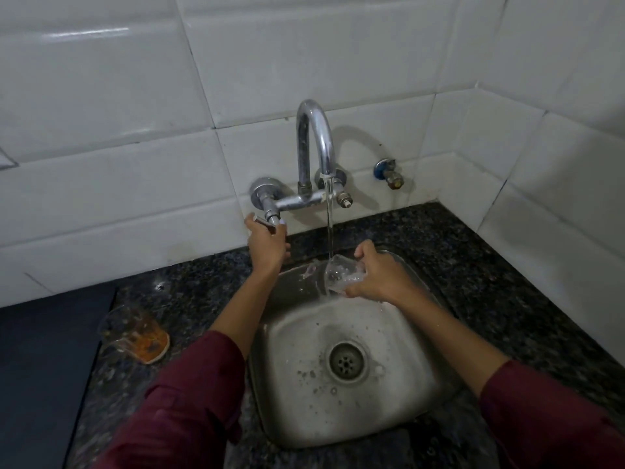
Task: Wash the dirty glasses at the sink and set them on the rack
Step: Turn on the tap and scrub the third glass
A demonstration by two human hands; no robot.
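My right hand (375, 275) grips a clear glass (340, 275), tilted on its side under the running stream of water from the chrome tap (316, 143), above the back of the steel sink (304, 418). My left hand (267, 242) holds the tap's left handle (265, 220) at the wall. A second glass (135, 330) with orange residue at its bottom lies tilted on the dark granite counter, left of the sink. No rack is in view.
A dark flat surface (44, 367) covers the counter at far left. A small blue-capped valve (389, 174) sticks out of the white tiled wall right of the tap. Speckled granite counter (507, 282) runs right of the sink into the wall corner.
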